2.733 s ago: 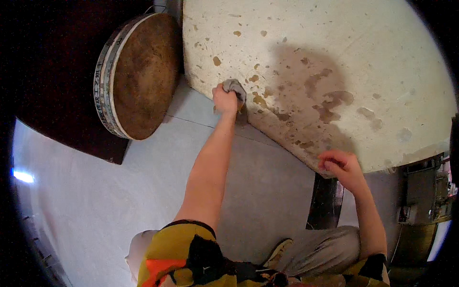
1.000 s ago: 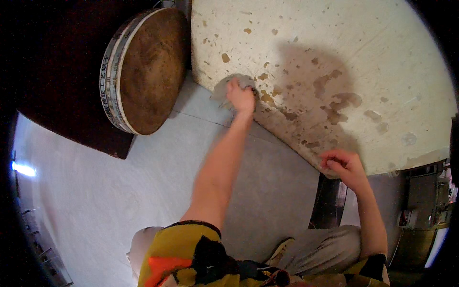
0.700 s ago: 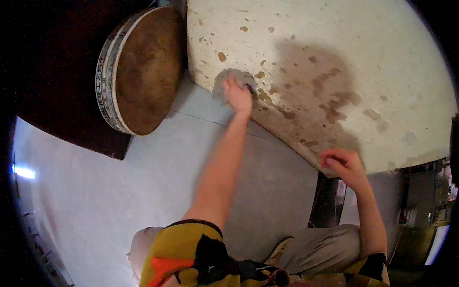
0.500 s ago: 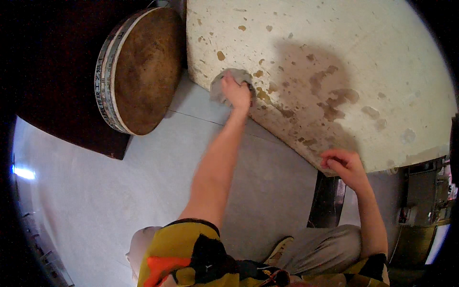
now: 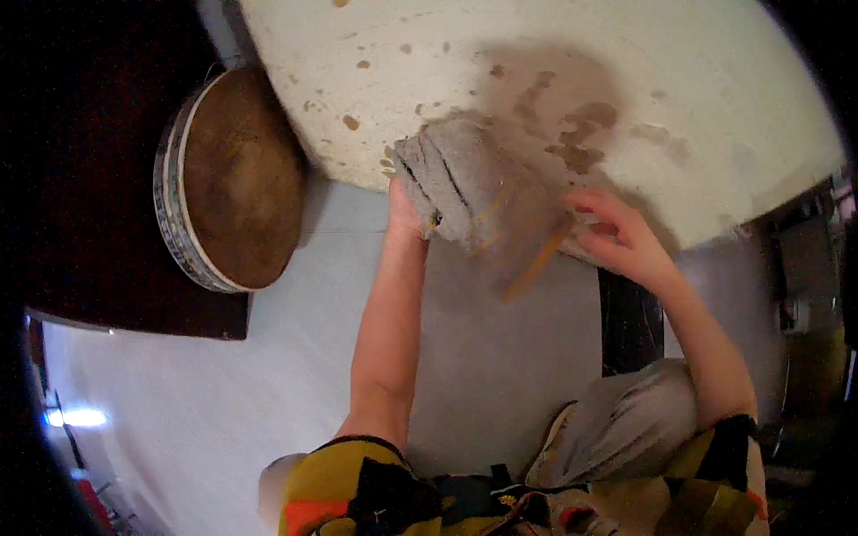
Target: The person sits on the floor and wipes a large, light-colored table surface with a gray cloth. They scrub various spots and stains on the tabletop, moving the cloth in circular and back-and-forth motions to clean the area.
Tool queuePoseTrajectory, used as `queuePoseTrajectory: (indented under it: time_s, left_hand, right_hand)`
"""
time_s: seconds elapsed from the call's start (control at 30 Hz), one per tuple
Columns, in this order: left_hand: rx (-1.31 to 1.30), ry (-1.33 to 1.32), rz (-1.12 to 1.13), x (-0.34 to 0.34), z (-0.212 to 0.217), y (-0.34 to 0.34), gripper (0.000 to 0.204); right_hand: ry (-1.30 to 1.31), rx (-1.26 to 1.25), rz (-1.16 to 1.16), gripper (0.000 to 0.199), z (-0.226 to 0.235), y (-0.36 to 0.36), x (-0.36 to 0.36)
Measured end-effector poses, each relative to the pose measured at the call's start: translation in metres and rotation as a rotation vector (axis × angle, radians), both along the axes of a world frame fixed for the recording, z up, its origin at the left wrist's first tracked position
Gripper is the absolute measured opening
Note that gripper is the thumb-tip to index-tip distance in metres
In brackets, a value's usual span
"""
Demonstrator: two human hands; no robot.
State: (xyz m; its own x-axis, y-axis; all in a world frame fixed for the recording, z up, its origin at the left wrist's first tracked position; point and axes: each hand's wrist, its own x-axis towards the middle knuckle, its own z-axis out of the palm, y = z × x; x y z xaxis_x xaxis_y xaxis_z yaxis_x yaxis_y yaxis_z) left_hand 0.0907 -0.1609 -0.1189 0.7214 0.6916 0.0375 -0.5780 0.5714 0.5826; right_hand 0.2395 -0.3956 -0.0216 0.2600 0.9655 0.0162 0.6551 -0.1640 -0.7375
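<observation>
a pale, brown-blotched board spreads beyond the hands, its near edge passing behind the cloth. smooth grey floor stretches left below them, toward a round, brown-faced drum. the left arm reaches straight; the right arm bends inward. grey cloth, rumpled and dark-striped, hangs between the hands: the left hand clasps it, fingers hidden; the right hand curls at its blurred edge, grip unclear.
</observation>
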Motion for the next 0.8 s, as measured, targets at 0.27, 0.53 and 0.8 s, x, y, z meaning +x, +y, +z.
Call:
queuePoseTrajectory:
  time_s: [0.27,0.53,0.8]
  left_hand:
    - [0.217,0.082,-0.157,0.017,0.042,-0.068,0.038]
    - [0.845,0.054,-0.18,0.064,0.055,-0.099,0.075]
    - [-0.043,-0.258,-0.444,0.065,0.055,-0.129,0.079]
  right_hand:
    - [0.976,-0.15,-0.131,0.058,0.016,-0.004,-0.033]
    - [0.772,0.276,-0.494,0.036,0.027,-0.022,0.022]
    - [0.599,0.284,-0.411,0.036,0.035,-0.014,-0.004]
